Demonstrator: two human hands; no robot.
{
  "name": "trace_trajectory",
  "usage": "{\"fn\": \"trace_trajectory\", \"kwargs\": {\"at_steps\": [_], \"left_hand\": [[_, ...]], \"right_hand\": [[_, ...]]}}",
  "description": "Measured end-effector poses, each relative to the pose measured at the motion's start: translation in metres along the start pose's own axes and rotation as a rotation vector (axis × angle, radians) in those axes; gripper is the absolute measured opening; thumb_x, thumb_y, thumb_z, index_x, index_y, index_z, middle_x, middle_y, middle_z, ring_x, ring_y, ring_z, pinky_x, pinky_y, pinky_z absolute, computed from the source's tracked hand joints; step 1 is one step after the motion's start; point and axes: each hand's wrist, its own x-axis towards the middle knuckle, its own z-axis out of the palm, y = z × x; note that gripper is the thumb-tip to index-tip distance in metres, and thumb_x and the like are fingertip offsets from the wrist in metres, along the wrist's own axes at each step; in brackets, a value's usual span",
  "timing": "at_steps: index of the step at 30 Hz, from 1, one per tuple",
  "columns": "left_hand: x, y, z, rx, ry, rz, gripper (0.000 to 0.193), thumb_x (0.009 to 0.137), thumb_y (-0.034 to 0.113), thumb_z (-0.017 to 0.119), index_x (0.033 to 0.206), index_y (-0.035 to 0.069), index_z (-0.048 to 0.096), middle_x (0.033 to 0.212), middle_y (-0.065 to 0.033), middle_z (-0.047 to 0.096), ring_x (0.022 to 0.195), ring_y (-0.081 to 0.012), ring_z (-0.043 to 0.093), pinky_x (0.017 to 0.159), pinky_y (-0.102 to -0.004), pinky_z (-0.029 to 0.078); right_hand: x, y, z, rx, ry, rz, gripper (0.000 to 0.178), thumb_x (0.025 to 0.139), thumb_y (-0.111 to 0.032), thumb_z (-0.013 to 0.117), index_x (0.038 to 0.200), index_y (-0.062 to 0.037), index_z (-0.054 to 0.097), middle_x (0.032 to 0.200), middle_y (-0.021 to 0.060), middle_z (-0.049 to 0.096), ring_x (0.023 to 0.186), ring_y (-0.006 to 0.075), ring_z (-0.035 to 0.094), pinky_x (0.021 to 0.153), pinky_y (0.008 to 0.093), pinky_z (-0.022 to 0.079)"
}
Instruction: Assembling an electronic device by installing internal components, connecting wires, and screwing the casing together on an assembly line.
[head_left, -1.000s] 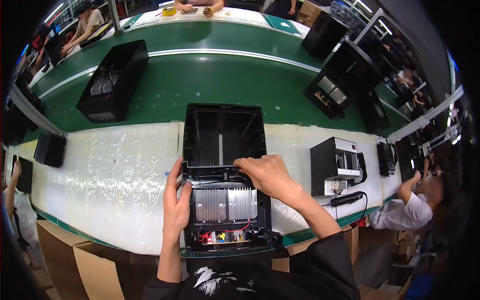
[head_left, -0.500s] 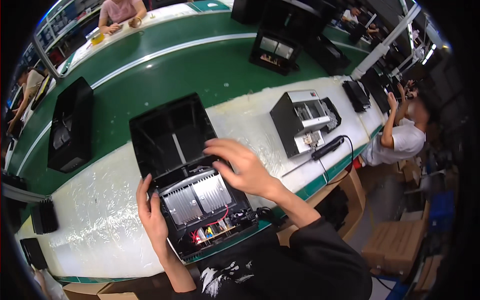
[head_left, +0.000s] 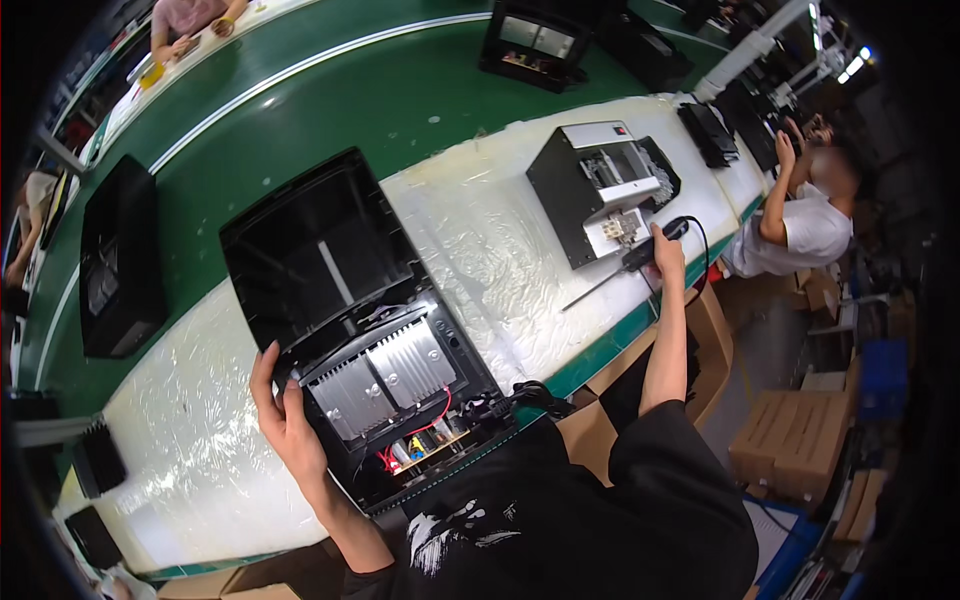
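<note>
Left hand (head_left: pixel 296 440) grips the black case (head_left: pixel 330 338); right hand (head_left: pixel 670 258) touches the corded screwdriver (head_left: pixel 636 259), grasp unclear to me, its long shaft slanting lower-left.

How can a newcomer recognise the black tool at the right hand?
Find the white bench, then the boxy machine on its right part. On the machine's near side, at the right hand, is the black tool. Its long, thin shaft sets it apart from the machine.

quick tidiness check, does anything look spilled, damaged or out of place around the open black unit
Nothing looks spilled or damaged. One untidy spot: the black cable is bunched beside the unit, at the bench edge, where it could perhaps snag.
</note>
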Motion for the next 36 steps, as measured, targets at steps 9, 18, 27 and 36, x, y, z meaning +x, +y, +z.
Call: {"fn": "trace_trajectory", "kwargs": {"at_steps": [9, 18, 27, 36], "left_hand": [[-0.004, -0.001, -0.002, -0.045, 0.033, -0.058, 0.039, 0.087, 0.001, 0.046, 0.125, 0.006, 0.053, 0.135, -0.0097, 0.044, 0.121, -0.0182, 0.042, 0.097, -0.0274, 0.033], [-0.004, -0.002, -0.004, 0.043, 0.072, -0.004, 0.042, 0.084, 0.002, 0.047, 0.126, -0.002, 0.050, 0.131, -0.0114, 0.050, 0.123, -0.0203, 0.043, 0.106, -0.0308, 0.025], [-0.010, 0.005, -0.001, 0.034, 0.046, -0.081, 0.049, 0.085, 0.005, 0.047, 0.134, 0.000, 0.042, 0.139, -0.0143, 0.042, 0.130, -0.0230, 0.036, 0.108, -0.0329, 0.022], [-0.030, 0.010, 0.003, 0.034, 0.104, -0.107, 0.064, 0.079, -0.001, 0.049, 0.140, -0.001, 0.030, 0.146, -0.0167, 0.029, 0.137, -0.0261, 0.025, 0.110, -0.0354, 0.019]], "right_hand": [[-0.051, 0.006, 0.017, 0.525, 0.511, -0.403, 0.052, 0.081, -0.037, 0.064, 0.105, 0.0081, 0.054, 0.099, 0.0238, 0.062, 0.093, 0.0318, 0.059, 0.086, 0.0387, 0.043], [-0.245, -0.091, -0.119, 1.249, 0.935, -1.170, 0.041, 0.081, -0.023, 0.047, 0.104, 0.0117, 0.051, 0.079, 0.0191, 0.060, 0.070, 0.0266, 0.060, 0.077, 0.0395, 0.055], [-0.215, -0.090, -0.131, 1.371, 0.532, -1.337, 0.084, 0.078, -0.081, 0.027, 0.074, -0.0007, 0.052, 0.058, 0.0098, 0.050, 0.049, 0.0201, 0.051, 0.051, 0.0310, 0.046], [-0.191, -0.086, -0.121, 1.434, 0.224, -1.330, 0.084, 0.078, -0.079, 0.029, 0.071, 0.0002, 0.054, 0.061, 0.0104, 0.051, 0.053, 0.0209, 0.050, 0.054, 0.0332, 0.044]]}}
